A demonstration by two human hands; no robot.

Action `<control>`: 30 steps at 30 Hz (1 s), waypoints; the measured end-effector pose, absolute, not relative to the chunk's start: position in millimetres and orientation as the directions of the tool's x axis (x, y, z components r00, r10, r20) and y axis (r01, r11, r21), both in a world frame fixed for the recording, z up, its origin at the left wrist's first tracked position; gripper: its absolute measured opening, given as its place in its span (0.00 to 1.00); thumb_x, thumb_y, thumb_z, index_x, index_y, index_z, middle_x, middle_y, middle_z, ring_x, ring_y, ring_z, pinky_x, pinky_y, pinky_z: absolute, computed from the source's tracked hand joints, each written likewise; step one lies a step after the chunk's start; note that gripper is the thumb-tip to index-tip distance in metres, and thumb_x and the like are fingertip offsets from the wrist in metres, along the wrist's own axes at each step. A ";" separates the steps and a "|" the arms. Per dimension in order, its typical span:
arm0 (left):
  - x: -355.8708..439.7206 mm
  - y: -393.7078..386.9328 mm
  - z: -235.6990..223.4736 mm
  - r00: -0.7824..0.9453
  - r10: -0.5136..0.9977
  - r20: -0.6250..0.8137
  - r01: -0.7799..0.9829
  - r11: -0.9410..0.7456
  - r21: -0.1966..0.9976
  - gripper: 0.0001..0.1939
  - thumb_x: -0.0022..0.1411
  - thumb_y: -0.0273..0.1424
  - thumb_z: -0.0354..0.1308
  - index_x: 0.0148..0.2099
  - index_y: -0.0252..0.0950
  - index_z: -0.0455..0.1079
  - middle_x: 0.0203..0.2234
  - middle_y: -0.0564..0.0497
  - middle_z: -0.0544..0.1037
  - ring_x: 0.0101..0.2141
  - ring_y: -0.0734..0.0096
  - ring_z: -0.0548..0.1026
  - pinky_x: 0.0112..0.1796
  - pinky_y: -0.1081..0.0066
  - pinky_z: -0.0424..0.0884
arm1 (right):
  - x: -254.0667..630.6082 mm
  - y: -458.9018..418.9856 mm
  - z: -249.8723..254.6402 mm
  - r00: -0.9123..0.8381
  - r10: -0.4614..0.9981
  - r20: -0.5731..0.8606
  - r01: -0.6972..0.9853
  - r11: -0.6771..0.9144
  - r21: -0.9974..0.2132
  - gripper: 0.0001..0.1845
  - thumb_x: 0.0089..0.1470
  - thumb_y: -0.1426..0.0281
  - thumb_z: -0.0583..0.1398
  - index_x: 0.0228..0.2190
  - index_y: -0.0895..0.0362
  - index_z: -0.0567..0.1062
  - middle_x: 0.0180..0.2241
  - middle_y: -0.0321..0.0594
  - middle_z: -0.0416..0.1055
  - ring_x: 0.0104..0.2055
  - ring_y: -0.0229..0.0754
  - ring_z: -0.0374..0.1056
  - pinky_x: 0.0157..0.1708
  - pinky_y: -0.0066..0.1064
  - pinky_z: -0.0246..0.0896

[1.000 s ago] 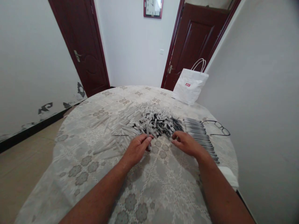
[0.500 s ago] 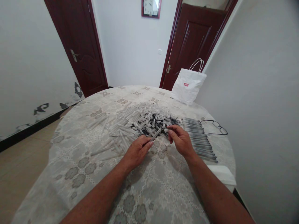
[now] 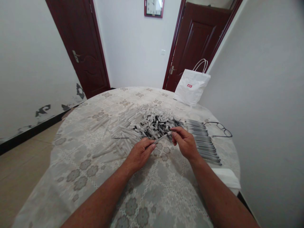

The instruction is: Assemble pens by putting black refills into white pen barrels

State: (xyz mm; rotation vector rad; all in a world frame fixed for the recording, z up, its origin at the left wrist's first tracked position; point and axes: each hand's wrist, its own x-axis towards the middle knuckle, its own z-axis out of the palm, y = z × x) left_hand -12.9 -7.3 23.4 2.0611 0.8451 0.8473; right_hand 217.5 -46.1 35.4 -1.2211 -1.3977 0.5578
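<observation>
My left hand [image 3: 142,152] pinches a slim translucent pen barrel [image 3: 161,138], which points up and to the right. Facing it, my right hand [image 3: 184,142] has thumb and forefinger closed on a small whitish pen cap [image 3: 169,133]. The barrel's far end reaches close to the cap; I cannot tell whether they touch. Just beyond both hands lies a heap of loose pen parts: clear barrels [image 3: 129,122], short white caps [image 3: 158,111] and black pieces [image 3: 162,126]. Right of my right hand, a row of pens [image 3: 205,142] lies side by side.
A patterned cloth [image 3: 95,196] covers the round table. Eyeglasses [image 3: 222,127] lie beyond the pen row, and a white folded item [image 3: 226,178] sits near the right edge. A white paper bag [image 3: 193,87] stands at the back right. One dark thin rod [image 3: 121,138] rests left of the heap.
The barrel in my left hand has tilted from upright to slanting right. My right hand has moved left and up toward it, now with a cap showing in its fingers.
</observation>
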 end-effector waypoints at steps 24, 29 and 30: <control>-12.6 -6.6 21.6 0.564 0.774 0.289 0.282 -0.509 0.813 0.16 0.70 0.38 0.49 0.45 0.39 0.77 0.36 0.47 0.75 0.39 0.63 0.73 0.43 0.66 0.66 | 226.2 -50.9 39.5 0.029 0.870 0.492 0.543 0.400 -0.738 0.12 0.63 0.65 0.57 0.44 0.51 0.78 0.38 0.41 0.71 0.35 0.40 0.68 0.33 0.31 0.64; -13.0 -6.8 21.9 0.569 0.771 0.286 0.283 -0.510 0.812 0.17 0.70 0.39 0.49 0.44 0.38 0.77 0.35 0.47 0.75 0.39 0.64 0.73 0.43 0.67 0.66 | 226.6 -49.3 38.0 0.064 0.889 0.453 0.484 0.370 -0.793 0.12 0.62 0.64 0.58 0.44 0.53 0.78 0.32 0.37 0.69 0.26 0.36 0.65 0.27 0.29 0.62; -13.0 -6.7 21.7 0.570 0.771 0.285 0.285 -0.511 0.811 0.17 0.70 0.39 0.49 0.44 0.38 0.77 0.36 0.47 0.75 0.40 0.64 0.73 0.43 0.67 0.66 | 227.1 -49.0 37.9 0.071 0.893 0.445 0.471 0.363 -0.804 0.12 0.62 0.63 0.58 0.44 0.53 0.77 0.32 0.37 0.70 0.26 0.35 0.65 0.26 0.28 0.62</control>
